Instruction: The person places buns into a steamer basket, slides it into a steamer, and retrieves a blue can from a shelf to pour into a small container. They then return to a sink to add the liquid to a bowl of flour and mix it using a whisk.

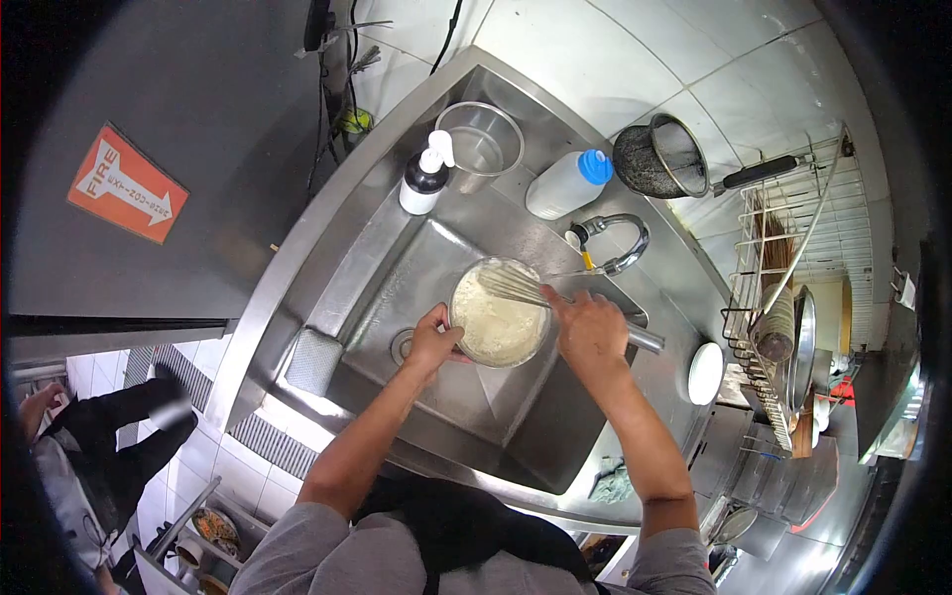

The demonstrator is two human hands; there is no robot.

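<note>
Over the steel sink (436, 273), my left hand (433, 340) grips the rim of a round metal bowl (459, 349) on its left side. Inside lies a pale, creamy batter (498, 327) with a lumpy surface. My right hand (590, 332) is closed around the handle of a wire whisk (511, 283), whose wires dip into the batter near the bowl's far edge. The end of the metal handle sticks out to the right of my hand. Just beyond the bowl, the curved faucet (630, 248) reaches over the sink.
On the sink ledge stand a pump bottle (424, 183), a metal pot (486, 134), a blue-capped bottle (570, 183) and a mesh strainer (659, 159). A sponge (313, 362) lies left, a white lid (706, 374) right. A wire rack (773, 307) hangs right. Another person (99, 446) is at lower left.
</note>
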